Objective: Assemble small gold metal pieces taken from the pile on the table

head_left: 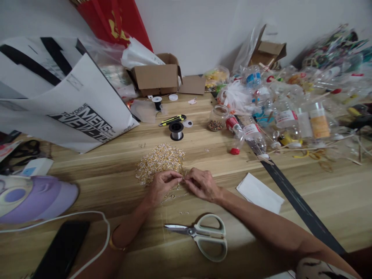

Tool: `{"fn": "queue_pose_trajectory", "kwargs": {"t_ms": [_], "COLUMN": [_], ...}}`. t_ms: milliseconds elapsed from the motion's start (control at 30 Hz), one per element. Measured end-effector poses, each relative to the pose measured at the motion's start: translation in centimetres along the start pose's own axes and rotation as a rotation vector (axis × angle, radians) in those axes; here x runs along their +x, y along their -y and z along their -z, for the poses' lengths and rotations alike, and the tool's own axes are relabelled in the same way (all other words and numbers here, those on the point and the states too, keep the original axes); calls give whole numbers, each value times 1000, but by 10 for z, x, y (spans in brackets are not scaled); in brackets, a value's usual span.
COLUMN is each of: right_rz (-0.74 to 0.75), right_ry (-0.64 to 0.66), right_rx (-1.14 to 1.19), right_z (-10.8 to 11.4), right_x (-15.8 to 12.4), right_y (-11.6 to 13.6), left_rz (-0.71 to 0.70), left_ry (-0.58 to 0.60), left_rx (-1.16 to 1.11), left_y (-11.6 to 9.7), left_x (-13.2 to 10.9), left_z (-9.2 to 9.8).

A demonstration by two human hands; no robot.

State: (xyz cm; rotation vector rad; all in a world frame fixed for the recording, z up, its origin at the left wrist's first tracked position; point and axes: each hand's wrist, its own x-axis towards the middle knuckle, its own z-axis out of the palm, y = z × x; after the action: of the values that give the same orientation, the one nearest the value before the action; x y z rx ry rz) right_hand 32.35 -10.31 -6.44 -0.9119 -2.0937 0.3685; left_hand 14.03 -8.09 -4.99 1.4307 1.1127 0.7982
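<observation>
My left hand (166, 183) and my right hand (202, 183) meet fingertip to fingertip over the wooden table. Both are closed in a pinch, and whatever lies between the fingers is too small to make out. Right behind my left hand spreads a pile of small gold and silver metal findings (158, 161). A thin piece of chain (173, 197) rests just below the fingers, and a shorter bit of chain (184, 212) lies nearer to me. Closer still is a pair of scissors (200, 232) with pale handles, its blades pointing left.
Behind the pile stand a wire spool (176, 131) and a yellow utility knife (172, 120). Plastic bottles (252, 131) and a jar of beads (216, 119) crowd the right. A folded white paper (259, 193), black phone (62, 248), purple device (43, 197) and white bag (72, 104) surround the work area.
</observation>
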Motion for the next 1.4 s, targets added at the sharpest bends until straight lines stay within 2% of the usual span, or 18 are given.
{"fn": "queue_pose_trajectory", "kwargs": {"t_ms": [1400], "right_rz": [9], "right_ry": [-10], "right_rx": [-18], "right_z": [1], "right_x": [2], "right_y": [1], "left_rz": [-47], "left_ry": [9], "left_rx": [36], "left_y": [-5], "left_x": [-1], "left_z": [-1]}}
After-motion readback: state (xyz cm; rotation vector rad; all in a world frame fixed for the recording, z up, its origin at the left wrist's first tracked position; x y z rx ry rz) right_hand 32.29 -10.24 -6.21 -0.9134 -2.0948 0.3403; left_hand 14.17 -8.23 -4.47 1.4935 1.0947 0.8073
